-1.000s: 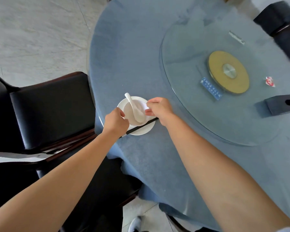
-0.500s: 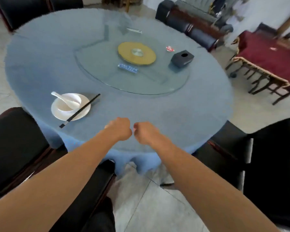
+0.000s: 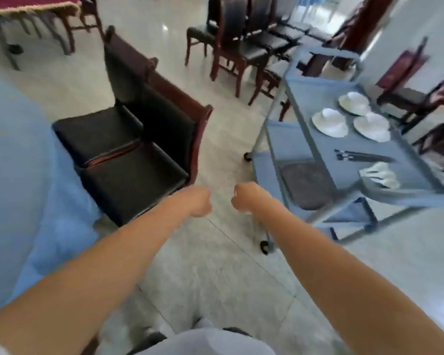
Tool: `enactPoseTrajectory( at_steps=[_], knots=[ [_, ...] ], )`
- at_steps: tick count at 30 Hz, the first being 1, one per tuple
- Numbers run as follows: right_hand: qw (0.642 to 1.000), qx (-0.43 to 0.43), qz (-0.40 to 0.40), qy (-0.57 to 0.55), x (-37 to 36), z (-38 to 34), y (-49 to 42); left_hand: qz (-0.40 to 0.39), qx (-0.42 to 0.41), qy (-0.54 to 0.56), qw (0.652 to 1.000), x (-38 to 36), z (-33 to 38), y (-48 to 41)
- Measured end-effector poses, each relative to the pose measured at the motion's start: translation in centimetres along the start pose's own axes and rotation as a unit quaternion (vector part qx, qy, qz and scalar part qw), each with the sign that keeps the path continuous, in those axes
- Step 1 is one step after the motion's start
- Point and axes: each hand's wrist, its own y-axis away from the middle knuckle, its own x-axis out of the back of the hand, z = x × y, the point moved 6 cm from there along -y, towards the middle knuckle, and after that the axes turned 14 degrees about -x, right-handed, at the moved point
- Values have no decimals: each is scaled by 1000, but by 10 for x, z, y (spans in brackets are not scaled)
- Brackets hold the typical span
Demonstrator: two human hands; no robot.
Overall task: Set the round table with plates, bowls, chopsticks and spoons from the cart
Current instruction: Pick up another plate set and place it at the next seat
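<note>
**Op:** I've swung off the table since the last look; the set place has dropped out of view and the cart [image 3: 318, 139] has come in on my right. Left hand [image 3: 195, 202] and right hand [image 3: 245, 198]: each grip curled into a loose fist, holding nothing.

**Spotter:** So which step?

**Op:** Going back for another setting, I'd say. On the cart's top shelf: three plates with bowls [image 3: 330, 122], dark chopsticks [image 3: 362, 156] nearer me, white spoons [image 3: 379, 172] at the near end.

**Spotter:** Next move?

**Op:** Right hand opens and reaches over the shelf's raised rim.

**Spotter:** Room?

**Op:** Open floor [image 3: 215, 278] ahead. Two black chairs [image 3: 128, 160] on my left, blue tablecloth [image 3: 16, 175] beyond them.
</note>
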Motion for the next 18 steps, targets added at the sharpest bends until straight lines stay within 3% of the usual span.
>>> enactPoseTrajectory(
  at_steps=[8, 13, 18],
  knots=[
    [963, -236, -50, -121, -88, 148, 67, -181, -202, -126, 954, -47, 110, -47],
    [927, -311, -104, -184, -142, 175, 100, -222, -278, -146, 923, -91, 158, -60],
    [925, -309, -95, -201, -124, 214, 74, -211, -278, -133, 928, -78, 175, -102]
  ],
)
